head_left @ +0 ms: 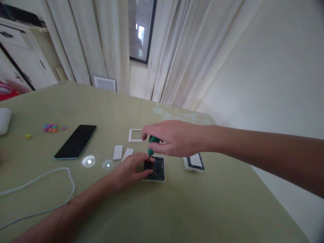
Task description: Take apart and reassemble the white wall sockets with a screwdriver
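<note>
My right hand (174, 138) is wrapped round the green handle of a screwdriver (151, 151), which points down with its shaft at the left part of a wall switch (158, 168). The switch has a black inner face and a white rim, and lies flat on the table. My left hand (133, 170) holds its left side, thumb and fingers on the black face. Left of it lie two white switch rockers, one upright rectangle (117, 152) and one slanted piece (128, 154) partly behind my left hand. Behind the screwdriver is a white square frame (135, 135), partly covered by my right hand.
A wall socket (194, 162) sits right of the switch, below my right wrist. Further left are a black phone (76, 141), small coloured pieces (52, 128) and a white cable (68, 175) near my left forearm. The green-covered table (202, 209) ends at a wall on the right.
</note>
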The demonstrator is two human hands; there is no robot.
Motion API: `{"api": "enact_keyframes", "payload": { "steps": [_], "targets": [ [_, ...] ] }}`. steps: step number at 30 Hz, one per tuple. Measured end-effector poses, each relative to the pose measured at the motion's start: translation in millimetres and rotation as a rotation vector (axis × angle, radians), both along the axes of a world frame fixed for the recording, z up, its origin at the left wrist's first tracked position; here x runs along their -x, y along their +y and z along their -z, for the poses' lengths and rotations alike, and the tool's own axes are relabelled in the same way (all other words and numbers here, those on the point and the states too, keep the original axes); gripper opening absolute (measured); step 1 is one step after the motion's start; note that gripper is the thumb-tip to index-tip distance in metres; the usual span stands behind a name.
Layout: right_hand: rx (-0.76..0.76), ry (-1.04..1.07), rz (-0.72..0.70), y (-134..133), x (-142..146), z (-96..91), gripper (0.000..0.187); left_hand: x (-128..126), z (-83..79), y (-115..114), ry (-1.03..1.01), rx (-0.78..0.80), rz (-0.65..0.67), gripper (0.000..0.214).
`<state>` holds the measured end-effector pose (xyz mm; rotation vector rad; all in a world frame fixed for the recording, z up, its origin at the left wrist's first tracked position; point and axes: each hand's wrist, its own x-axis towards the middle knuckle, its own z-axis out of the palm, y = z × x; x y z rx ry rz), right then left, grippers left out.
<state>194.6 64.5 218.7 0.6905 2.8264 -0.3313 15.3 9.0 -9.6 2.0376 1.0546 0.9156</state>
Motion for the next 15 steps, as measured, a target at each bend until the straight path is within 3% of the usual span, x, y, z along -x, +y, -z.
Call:
{"api": "enact_keyframes", "payload": {
  "steps": [3, 6, 9, 11, 13, 15],
  "targets": [
    [-0.145, -0.057, 0.12, 1.4, 2.7, 4.9, 0.041, -0.8, -1.8, -0.7, -0.005, -0.004, -0.007, 0.027],
    [-0.068, 0.005, -0.064, 0.5, 3.6, 7.5, 0.026, -1.6, -2.5, -1.9, -0.009, -0.029, -0.019, 0.027],
    [0.074, 0.096, -0.209, -0.9, 3.3, 7.6, 0.037, -1.5, -1.5, -1.7, -0.001, -0.048, -0.031, 0.028],
    [-0.048, 0.065, -0.089, -1.0, 3.8, 8.1, 0.036, -1.0, -0.9, -1.1, 0.007, -0.036, -0.027, 0.027],
    [-0.267, -0.012, 0.08, -1.0, 4.3, 9.0, 0.043, -0.6, -0.7, -0.8, 0.011, -0.019, -0.023, 0.028],
    [-0.393, -0.061, 0.155, -1.5, 4.0, 9.5, 0.048, -0.4, -0.9, -1.1, 0.014, -0.01, -0.024, 0.031]
  ]
}}
